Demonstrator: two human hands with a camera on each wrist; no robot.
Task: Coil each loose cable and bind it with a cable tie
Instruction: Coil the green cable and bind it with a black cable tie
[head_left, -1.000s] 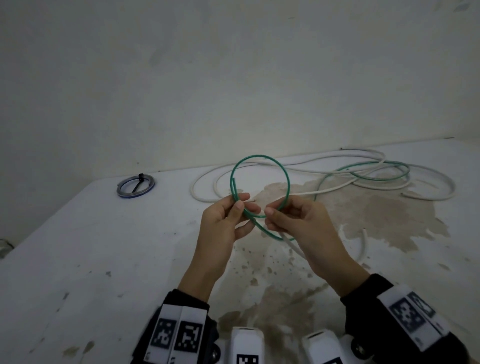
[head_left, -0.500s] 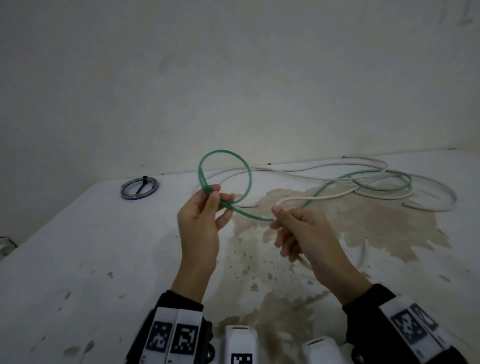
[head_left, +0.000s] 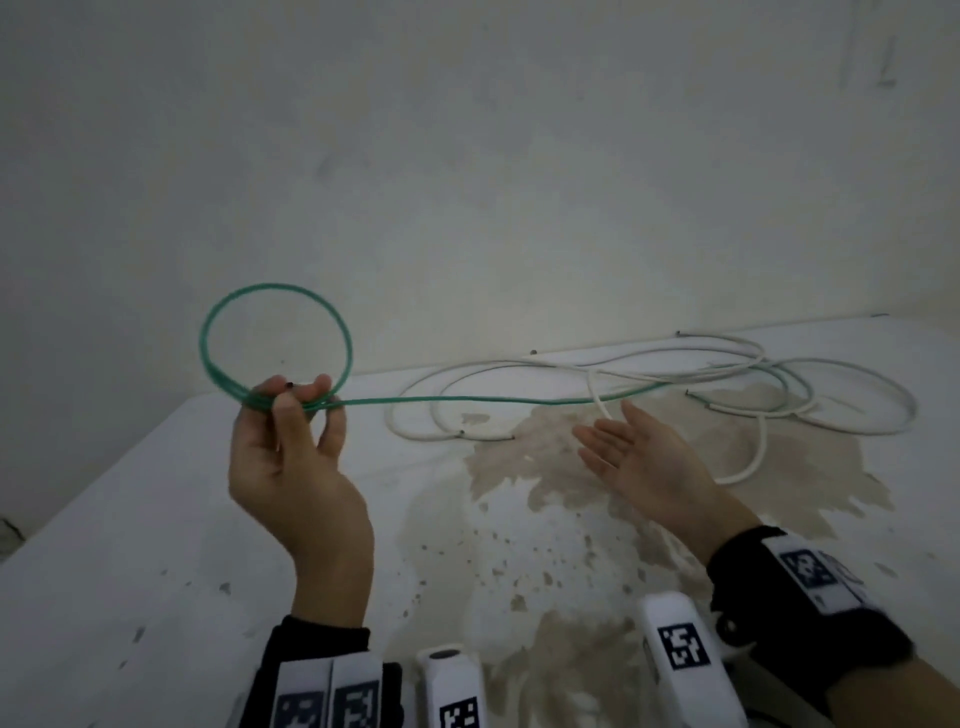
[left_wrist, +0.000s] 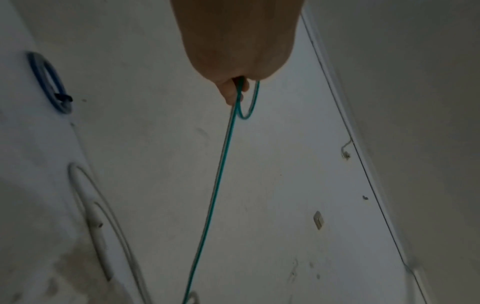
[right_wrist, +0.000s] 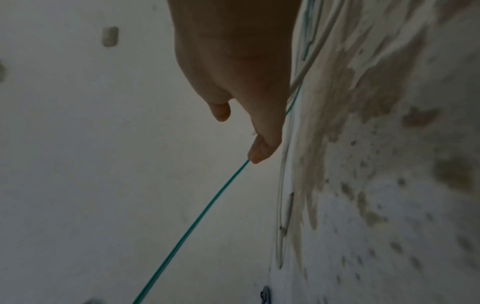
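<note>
My left hand (head_left: 291, 402) is raised above the table and pinches a green cable (head_left: 208, 332) where its loops cross, keeping a small round coil upright. From the pinch the green cable (left_wrist: 218, 185) runs taut to the right, towards the tangle at the back right. My right hand (head_left: 623, 447) is open, palm up, fingers straight, just below that run. In the right wrist view the green cable (right_wrist: 194, 226) passes by a fingertip (right_wrist: 257, 154); I cannot tell if they touch. Loose white cables (head_left: 761, 447) lie looped on the table, mixed with the green one.
The white table (head_left: 156, 519) has a large brown stain (head_left: 519, 493) in the middle and meets a bare wall behind. A blue coil bound with a black tie (left_wrist: 44, 82) lies at the far left of the table, shown only in the left wrist view.
My left hand has lifted the green coil up and to the left. My right hand has let go of the cable, opened and slid right; the run between them is now straight.
</note>
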